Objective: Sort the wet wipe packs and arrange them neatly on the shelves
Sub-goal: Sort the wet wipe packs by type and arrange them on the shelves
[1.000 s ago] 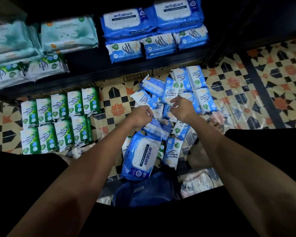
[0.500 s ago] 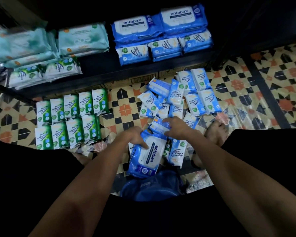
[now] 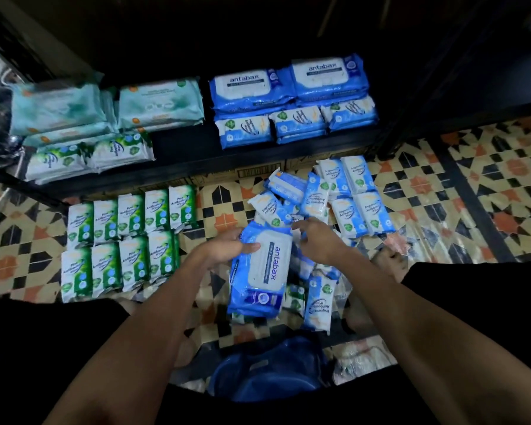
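Head view, looking down at a patterned tile floor (image 3: 488, 191) in front of a dark shelf (image 3: 184, 154). The left hand (image 3: 224, 246) grips the upper left edge of a large blue antabax pack (image 3: 264, 271), a soft, glossy plastic pouch with a white rounded flip lid; the thumb lies across the lid. The right hand (image 3: 316, 240) has its fingers curled at the pack's upper right corner, among a loose heap of small blue-and-white packs (image 3: 292, 200); whether it pinches the large pack or a small one cannot be told. Half a second ago both hands were only reaching the large pack where it lay flat in the heap; it is now lifted at its top end and angled toward the viewer. Small green pine packs (image 3: 126, 240) stand in two tidy rows on the floor at left. On the shelf lie two more antabax packs (image 3: 288, 84), small blue packs (image 3: 295, 124), pale teal pouches (image 3: 111, 108) and green-and-white packs (image 3: 89, 157). A blue plastic basin (image 3: 270, 366) sits at the near edge.
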